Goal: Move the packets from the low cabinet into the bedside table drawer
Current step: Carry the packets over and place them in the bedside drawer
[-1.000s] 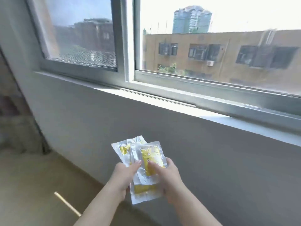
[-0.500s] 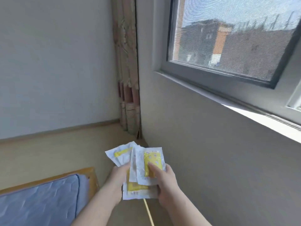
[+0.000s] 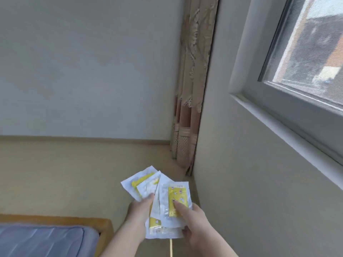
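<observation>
Closest in, both hands are up in front of the body, sharing a fan of packets (image 3: 164, 191), white sachets with yellow labels. The left hand (image 3: 138, 212) is curled round the left side of the fan, thumb pressed on top and fingers tucked out of sight behind. The right hand (image 3: 197, 227) grips the right side, thumb laid flat on the yellow label of the front packet, fingers wrapped underneath. The bunch is held in the air between the two thumbs, above the floor (image 3: 74, 173).

The front packet stands nearly straight, its long axis running away from the person. Two more splay out to the left with their top corners leaning that way. Another pokes out low, its bottom edge showing between the wrists. How many there are in all, I can't tell.

Down left, the wooden corner of a bed frame (image 3: 105, 227) holds a blue mattress (image 3: 42, 242). A thin yellow strip (image 3: 170, 247) lies on the floor under the hands. Further off, a patterned curtain (image 3: 189, 108) hangs bunched in the corner beside the plain wall (image 3: 83, 71), and the window (image 3: 306, 52) sits high on the right.
</observation>
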`<state>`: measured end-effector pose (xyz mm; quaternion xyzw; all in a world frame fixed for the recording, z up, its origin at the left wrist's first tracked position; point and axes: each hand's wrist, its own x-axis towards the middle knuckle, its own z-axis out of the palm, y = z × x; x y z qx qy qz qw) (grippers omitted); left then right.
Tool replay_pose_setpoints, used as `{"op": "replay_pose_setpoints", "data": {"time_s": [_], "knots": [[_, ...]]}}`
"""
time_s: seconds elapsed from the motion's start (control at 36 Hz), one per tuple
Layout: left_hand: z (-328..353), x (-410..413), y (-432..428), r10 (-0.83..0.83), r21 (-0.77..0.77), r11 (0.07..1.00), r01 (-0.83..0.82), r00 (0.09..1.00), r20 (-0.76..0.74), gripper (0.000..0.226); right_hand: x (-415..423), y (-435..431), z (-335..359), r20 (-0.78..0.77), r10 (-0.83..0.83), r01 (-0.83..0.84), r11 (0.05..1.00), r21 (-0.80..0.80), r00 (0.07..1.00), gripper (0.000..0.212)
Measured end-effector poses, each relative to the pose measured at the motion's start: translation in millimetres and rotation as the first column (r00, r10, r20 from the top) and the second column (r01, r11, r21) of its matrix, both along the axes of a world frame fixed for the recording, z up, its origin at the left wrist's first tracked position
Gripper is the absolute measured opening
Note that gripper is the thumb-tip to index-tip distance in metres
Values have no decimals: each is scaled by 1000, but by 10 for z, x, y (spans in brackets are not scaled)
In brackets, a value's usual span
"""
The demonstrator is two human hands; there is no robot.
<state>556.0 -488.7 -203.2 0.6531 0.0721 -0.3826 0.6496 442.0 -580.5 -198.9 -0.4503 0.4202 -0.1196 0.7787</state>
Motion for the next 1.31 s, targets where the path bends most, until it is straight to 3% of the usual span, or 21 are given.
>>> {"op": "replay_pose_setpoints", "data": {"time_s": [0.08, 0.31, 0.56, 0.75, 0.94, 1.11, 1.31], "knots": [[-23, 344, -141, 54, -7, 999, -54, 998, -13, 19, 431, -229, -71, -26, 102, -101, 995, 19, 994, 17], [-213, 1562, -526, 180, 2, 984, -180, 983, -21, 14, 1812, -757, -253, -60, 170, -167, 985, 44, 984, 12], [-117, 3149, -1152, 165, -35, 986, -165, 986, 10, 12, 3506, -1540, -258, -91, 161, -156, 986, 58, 983, 20], [-167, 4232, -1305, 275, 16, 961, -275, 961, -9, 15, 4702, -1719, -373, -63, 267, -250, 947, 201, 962, 22], [-316, 5454, -1625, 395, -23, 918, -396, 918, -25, 20, 6029, -2150, -398, -34, 481, -470, 867, 164, 876, 17], [-342, 6309, -1777, 500, -9, 865, -501, 865, -29, 18, 7105, -2374, -487, -36, 556, -540, 819, 191, 830, 19], [-414, 6956, -1434, 720, 48, 693, -719, 690, -66, 15, 8163, -2028, -584, -83, 730, -697, 675, 242, 678, 14]]}}
